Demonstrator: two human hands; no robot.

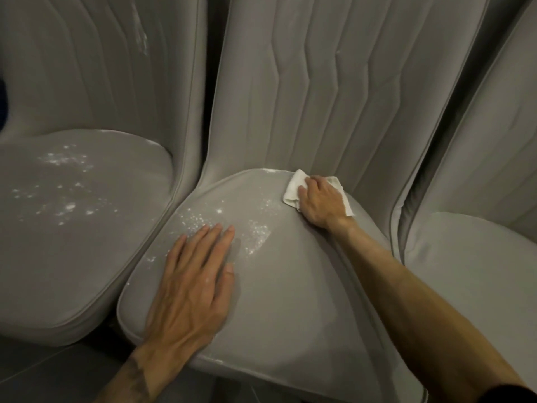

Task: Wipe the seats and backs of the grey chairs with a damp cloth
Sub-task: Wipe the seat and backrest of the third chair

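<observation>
– Grey floor (pixel 43 367) showed low down, just left of the middle seat (pixel 284 301). Was anything hard to see?

– Yes. The tops and legs of all three chairs were cut off. A dark blue bit far to the left of the middle seat was too small to tell. Part of the white cloth (pixel 295 189) was hidden under the right hand (pixel 319 205).

– How did that hand hold the cloth?

– Its fingers were bent over the cloth and pushed it down at the back of the middle seat, where the seat met the chair back (pixel 334 97).

– And the other hand?

– The left hand (pixel 191 286) lay flat on the front left part of the middle seat. Its fingers were straight and held nothing. The fingertips touched some white specks (pixel 200 222).

– Which way did the cloth lie?

– It was bunched up. Its long side ran across the back of the middle seat, slanting from far left to near right.

– Were there specks elsewhere?

– Yes, on the left chair (pixel 72 228) beside the middle seat.
</observation>
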